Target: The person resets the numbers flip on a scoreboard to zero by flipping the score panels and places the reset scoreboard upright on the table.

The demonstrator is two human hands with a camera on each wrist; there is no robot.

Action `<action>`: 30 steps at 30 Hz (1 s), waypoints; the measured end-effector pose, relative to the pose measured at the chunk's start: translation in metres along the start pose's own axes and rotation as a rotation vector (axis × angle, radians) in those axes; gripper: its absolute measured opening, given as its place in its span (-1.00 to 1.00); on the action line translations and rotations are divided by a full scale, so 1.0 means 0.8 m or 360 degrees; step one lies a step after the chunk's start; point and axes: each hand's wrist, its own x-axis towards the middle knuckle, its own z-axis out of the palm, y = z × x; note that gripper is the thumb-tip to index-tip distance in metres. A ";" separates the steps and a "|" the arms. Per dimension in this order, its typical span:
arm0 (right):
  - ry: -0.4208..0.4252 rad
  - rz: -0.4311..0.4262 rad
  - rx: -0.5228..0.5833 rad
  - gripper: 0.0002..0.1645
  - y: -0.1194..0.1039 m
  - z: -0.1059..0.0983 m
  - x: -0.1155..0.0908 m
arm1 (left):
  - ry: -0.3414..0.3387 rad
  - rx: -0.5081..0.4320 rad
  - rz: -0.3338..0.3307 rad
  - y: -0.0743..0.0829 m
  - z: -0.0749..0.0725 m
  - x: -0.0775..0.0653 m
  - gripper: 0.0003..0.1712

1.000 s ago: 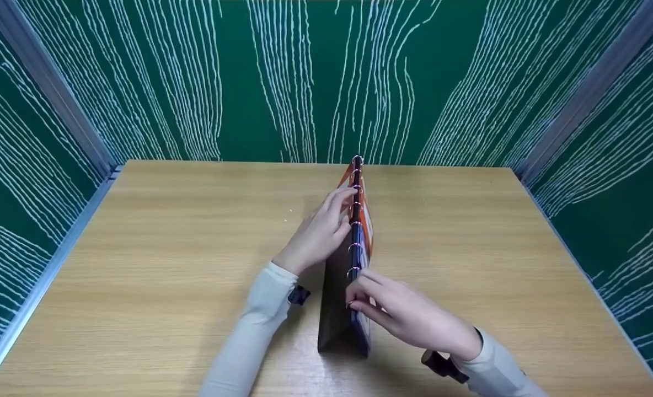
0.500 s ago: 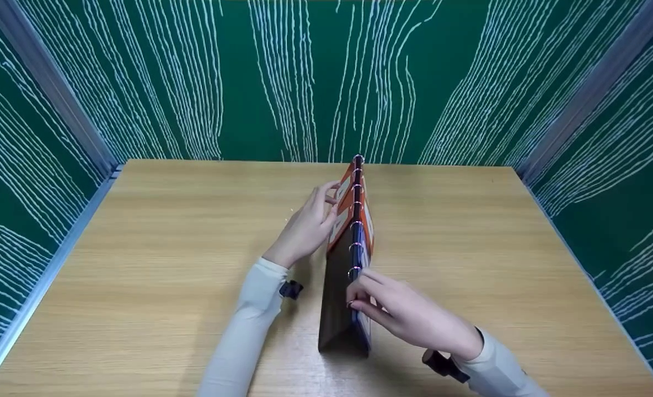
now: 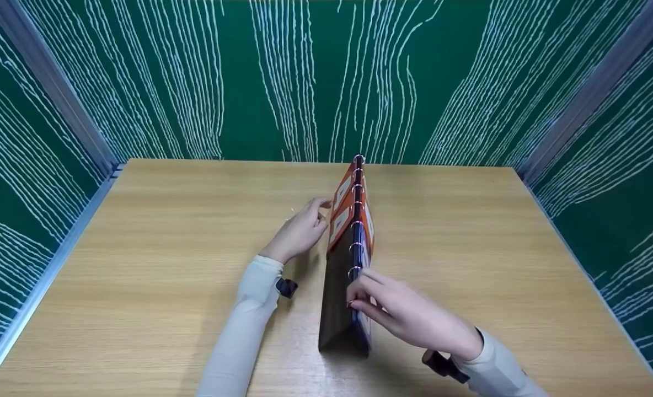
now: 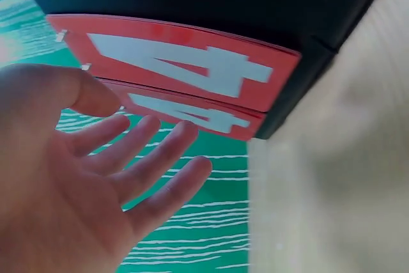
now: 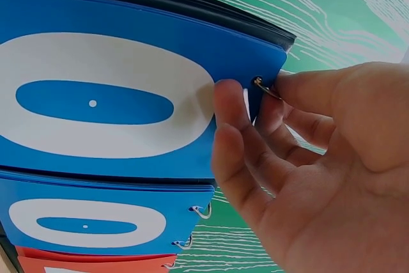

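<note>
A tabletop flip scoreboard point(image 3: 336, 306) with black covers stands like a tent on the table, metal rings along its top edge. Red number cards point(image 3: 342, 204) hang on its far left side; in the left wrist view two red cards point(image 4: 262, 91) each bear a white 4. Close beside them is my left hand point(image 3: 300, 231), its fingers spread and slightly bent, holding nothing. My right hand point(image 3: 409, 314) pinches the near end of the top edge at a ring point(image 5: 267, 89). Its fingertips lie over a blue card point(image 5: 249, 62) with a white 0.
The wooden table point(image 3: 166, 264) reaches back to a green wall point(image 3: 238, 82) with wavy white lines. Similar panels and grey posts point(image 3: 56, 82) stand at both sides. In the right wrist view, a smaller blue 0 card point(image 5: 185, 222) hangs farther along the scoreboard.
My left hand has moved from the scoreboard's top edge down and left, off the red cards, which now show fully on the left side. The right hand stays at its ring.
</note>
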 end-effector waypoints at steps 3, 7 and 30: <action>-0.0013 0.0015 0.0009 -0.94 0.000 0.001 0.000 | -0.0014 -0.0016 -0.0030 -0.010 0.010 0.006 -0.45; -0.0035 0.0054 0.0030 -0.95 -0.001 0.000 -0.001 | -0.0016 0.0025 -0.0006 -0.021 0.023 0.013 -0.45; 0.0014 -0.0003 -0.0037 -0.95 0.000 0.002 0.000 | 0.0093 0.0426 0.0261 -0.036 0.050 0.019 -0.37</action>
